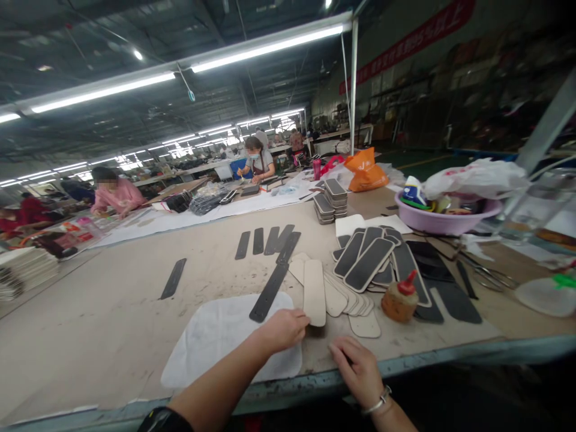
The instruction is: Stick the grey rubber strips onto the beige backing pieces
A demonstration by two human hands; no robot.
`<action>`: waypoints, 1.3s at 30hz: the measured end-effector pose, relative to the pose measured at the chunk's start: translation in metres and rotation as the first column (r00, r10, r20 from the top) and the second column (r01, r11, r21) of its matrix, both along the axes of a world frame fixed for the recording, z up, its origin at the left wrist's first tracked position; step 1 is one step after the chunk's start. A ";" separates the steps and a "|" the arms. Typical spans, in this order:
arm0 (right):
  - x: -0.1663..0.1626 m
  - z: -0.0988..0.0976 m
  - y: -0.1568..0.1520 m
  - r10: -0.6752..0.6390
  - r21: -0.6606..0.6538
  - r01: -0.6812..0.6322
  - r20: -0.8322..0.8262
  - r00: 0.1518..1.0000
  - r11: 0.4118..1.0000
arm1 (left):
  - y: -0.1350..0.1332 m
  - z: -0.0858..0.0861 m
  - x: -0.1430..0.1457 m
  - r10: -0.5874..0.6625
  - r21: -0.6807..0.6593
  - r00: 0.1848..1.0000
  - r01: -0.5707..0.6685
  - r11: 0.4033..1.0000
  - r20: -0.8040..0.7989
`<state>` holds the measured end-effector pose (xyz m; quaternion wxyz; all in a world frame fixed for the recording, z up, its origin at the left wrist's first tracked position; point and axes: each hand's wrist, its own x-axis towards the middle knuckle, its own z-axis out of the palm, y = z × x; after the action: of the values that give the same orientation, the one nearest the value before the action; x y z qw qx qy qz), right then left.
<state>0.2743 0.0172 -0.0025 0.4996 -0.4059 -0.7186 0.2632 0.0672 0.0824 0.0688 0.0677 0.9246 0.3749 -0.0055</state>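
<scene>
My left hand is closed in a pinch on the near end of a long beige rounded strip, which lies on the workbench. My right hand rests near the bench's front edge with fingers curled under; nothing shows in it. A fan of similar beige strips lies just right of the held one. A long black strip lies over a white cloth left of my left hand. A brown glue pot with a red cap stands beyond my right hand.
Dark padded pieces are fanned and stacked further back. Several black strips lie mid-bench. A pink basin, an orange bag and scissors sit at the right. Other people work at far benches.
</scene>
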 end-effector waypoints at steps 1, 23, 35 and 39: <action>0.001 0.000 0.000 -0.029 0.001 0.029 -0.029 0.999 1.000 | -0.009 0.001 -0.014 -0.020 -0.033 0.999 0.022 0.999 0.050; -0.016 -0.019 0.014 -0.102 0.172 -0.027 0.694 0.713 0.985 | -0.007 -0.021 -0.131 0.285 0.206 0.959 -0.278 0.938 -0.002; -0.014 -0.023 0.016 -0.068 0.141 -0.038 0.674 0.736 0.989 | -0.014 -0.022 -0.123 0.463 -0.076 0.682 -0.517 0.853 0.566; -0.014 -0.021 0.017 -0.046 0.107 -0.035 0.673 0.739 0.994 | -0.035 -0.018 -0.127 0.689 -0.432 0.279 -0.608 0.666 0.669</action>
<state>0.2604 0.0341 -0.0235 0.2288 -0.4469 -0.8630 0.0563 -0.0603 0.0473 0.0512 0.2645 0.5852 0.6445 0.4150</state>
